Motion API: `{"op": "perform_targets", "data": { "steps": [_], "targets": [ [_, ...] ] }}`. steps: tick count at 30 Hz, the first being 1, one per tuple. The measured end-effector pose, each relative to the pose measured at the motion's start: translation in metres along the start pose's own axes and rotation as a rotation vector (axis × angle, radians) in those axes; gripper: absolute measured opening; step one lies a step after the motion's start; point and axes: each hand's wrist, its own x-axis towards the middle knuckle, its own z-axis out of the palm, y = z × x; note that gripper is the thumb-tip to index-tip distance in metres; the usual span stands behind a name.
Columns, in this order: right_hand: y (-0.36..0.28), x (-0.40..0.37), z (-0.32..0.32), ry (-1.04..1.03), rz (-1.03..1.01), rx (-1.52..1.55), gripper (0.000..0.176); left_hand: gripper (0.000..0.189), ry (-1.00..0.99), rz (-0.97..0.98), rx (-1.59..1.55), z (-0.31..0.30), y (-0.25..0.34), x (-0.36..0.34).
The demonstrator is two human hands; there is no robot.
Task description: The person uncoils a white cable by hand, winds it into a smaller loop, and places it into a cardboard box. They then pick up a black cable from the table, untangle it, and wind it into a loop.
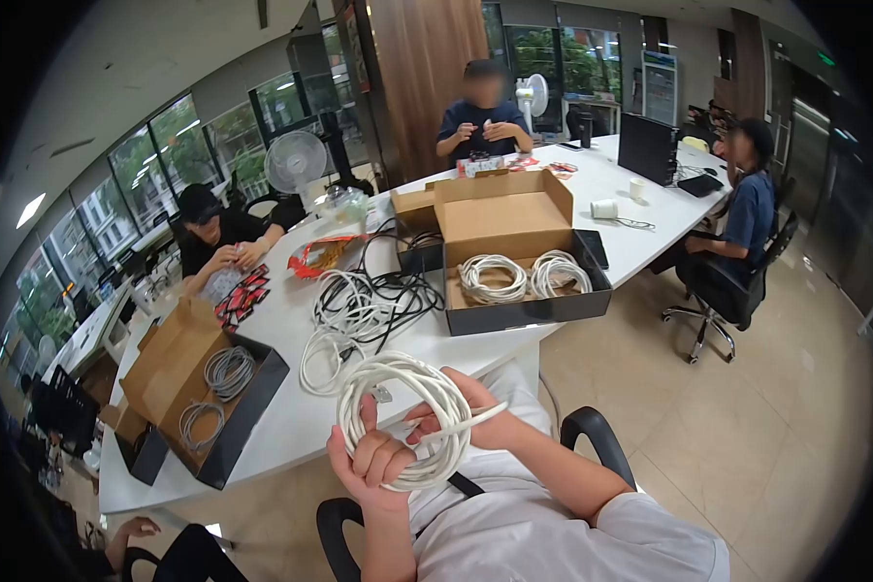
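A thick coil of white cable point(404, 367) is held up in front of my body, over the near edge of the table. My left hand point(373, 456) grips the coil's lower left side, its fingers wrapped through the loop. On the right side my right hand point(466, 407) closes around the coil, and a short length of cable sticks out past it. A small connector shows near the coil's inside left. Beyond lies an open cardboard box point(524, 315) with two coiled white cables point(495, 279). Loose white and black cables point(359, 306) lie tangled to its left.
Another open box point(247, 427) at the left holds grey cable coils point(229, 373). Red-and-black packets point(244, 296), an orange bag point(325, 254), a paper cup point(603, 209) and a monitor point(647, 148) are on the white table point(398, 335). Several people sit around it.
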Motion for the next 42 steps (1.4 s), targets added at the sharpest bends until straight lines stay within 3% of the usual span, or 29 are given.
{"op": "perform_targets", "data": {
  "steps": [3, 4, 7, 14, 17, 21, 28, 31, 35, 36, 42],
  "targets": [
    [0.003, 0.002, 0.003, 0.087, -0.078, -0.273, 0.035, 0.062, 0.021, -0.035, 0.008, -0.003, -0.006, -0.001],
    [-0.006, 0.001, 0.008, 0.168, 0.025, -0.302, 0.035, 0.062, 0.003, -0.051, 0.026, -0.004, -0.009, -0.001],
    [-0.014, 0.002, 0.007, 0.164, -0.156, -0.681, 0.036, 0.064, -0.023, -0.082, 0.069, -0.005, -0.005, -0.004],
    [-0.025, 0.001, 0.013, 0.172, -0.117, -0.747, 0.034, 0.066, -0.069, -0.166, 0.195, -0.005, 0.003, -0.002],
    [-0.033, -0.001, 0.017, 0.194, -0.084, -0.908, 0.038, 0.066, -0.007, -0.167, 0.153, -0.005, 0.004, -0.003],
    [-0.034, -0.004, 0.013, 0.228, -0.058, -0.987, 0.060, 0.067, 0.073, -0.162, 0.090, -0.013, 0.004, -0.006],
    [-0.017, 0.000, 0.009, 0.177, 0.028, -0.924, 0.080, 0.067, 0.028, -0.220, 0.155, -0.005, 0.009, -0.002],
    [-0.018, 0.003, 0.014, 0.129, 0.079, -0.877, 0.075, 0.069, 0.033, -0.218, 0.186, -0.001, 0.012, -0.009],
    [0.002, 0.007, 0.009, 0.039, -0.028, -0.808, 0.063, 0.072, 0.025, -0.213, 0.283, 0.006, 0.019, -0.014],
    [-0.003, 0.007, 0.012, 0.023, 0.039, -0.772, 0.059, 0.073, 0.025, -0.204, 0.315, 0.007, 0.020, -0.017],
    [0.010, 0.018, 0.011, -0.072, 0.010, -0.629, 0.055, 0.071, 0.073, -0.140, 0.372, 0.011, 0.024, -0.024]
  ]
}}
